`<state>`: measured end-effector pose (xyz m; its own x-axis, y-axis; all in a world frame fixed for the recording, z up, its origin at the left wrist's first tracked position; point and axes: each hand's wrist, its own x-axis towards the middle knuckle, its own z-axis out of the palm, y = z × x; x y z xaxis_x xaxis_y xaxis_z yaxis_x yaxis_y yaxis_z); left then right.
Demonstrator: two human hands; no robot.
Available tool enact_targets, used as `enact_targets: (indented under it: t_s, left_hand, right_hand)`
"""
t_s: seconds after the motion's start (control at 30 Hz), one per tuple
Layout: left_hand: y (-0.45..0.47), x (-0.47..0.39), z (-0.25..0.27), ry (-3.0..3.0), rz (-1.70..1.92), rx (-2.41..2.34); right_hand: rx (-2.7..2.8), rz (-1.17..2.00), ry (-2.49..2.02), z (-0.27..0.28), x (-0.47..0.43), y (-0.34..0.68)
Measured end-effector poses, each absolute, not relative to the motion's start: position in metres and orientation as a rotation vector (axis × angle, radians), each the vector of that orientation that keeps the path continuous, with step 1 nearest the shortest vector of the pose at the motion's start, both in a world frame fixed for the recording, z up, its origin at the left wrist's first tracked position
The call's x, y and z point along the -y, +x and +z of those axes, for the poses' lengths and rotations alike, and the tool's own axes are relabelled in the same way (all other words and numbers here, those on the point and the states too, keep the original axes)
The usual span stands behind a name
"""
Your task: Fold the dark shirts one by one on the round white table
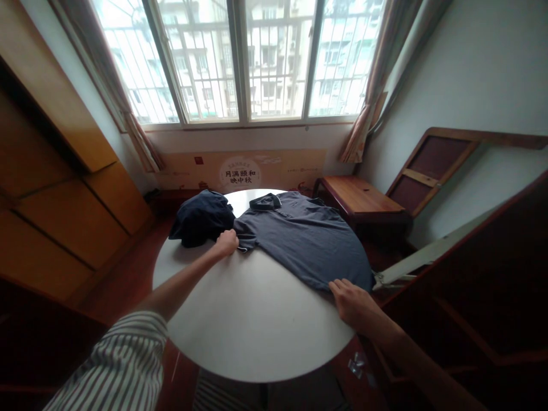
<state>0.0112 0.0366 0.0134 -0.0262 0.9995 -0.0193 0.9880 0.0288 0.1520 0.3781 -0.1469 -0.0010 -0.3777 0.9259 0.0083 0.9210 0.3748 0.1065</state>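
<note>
Polo shirt (306, 234), dark grey, spread front upward on a round white table (257, 325). Left hand (226, 242) grasps the near sleeve (247, 231), clenched; right hand (353, 302) pinches the lower near corner. Dark cloth bundle (201, 216) lies just beyond the left hand.

I count one round white bench (257, 319). Garments: one dark grey short-sleeved polo shirt (303, 234). Bundles: one, of navy-blue cloth (201, 217). My sets: two, one of left fingers (232, 236), one of right fingers (338, 285). Clear glass window panes (205, 63): four. Patterned brown-beige fabric curtains (139, 140): two. Low reddish-brown wooden table (359, 194): one.
</note>
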Motion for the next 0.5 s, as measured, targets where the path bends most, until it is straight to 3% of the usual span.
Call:
enact_targets:
  t_s: [0.17,0.27,0.37,0.5]
  left_hand:
    - [0.008,-0.066,0.058,2.164,0.365,-2.198]
    - [0.01,-0.095,0.095,2.146,0.702,-2.119]
    - [0.013,-0.125,0.124,1.886,1.131,-1.949]
    - [0.002,-0.142,0.141,1.655,1.268,-1.925]
  right_hand:
    - [-2.692,-0.076,1.579,0.011,0.146,0.351]
    - [-2.767,-0.207,1.423,0.021,0.146,0.319]
    - [-2.811,-0.211,1.311,0.03,0.145,0.274]
    - [-2.898,-0.214,1.202,0.031,0.143,0.215]
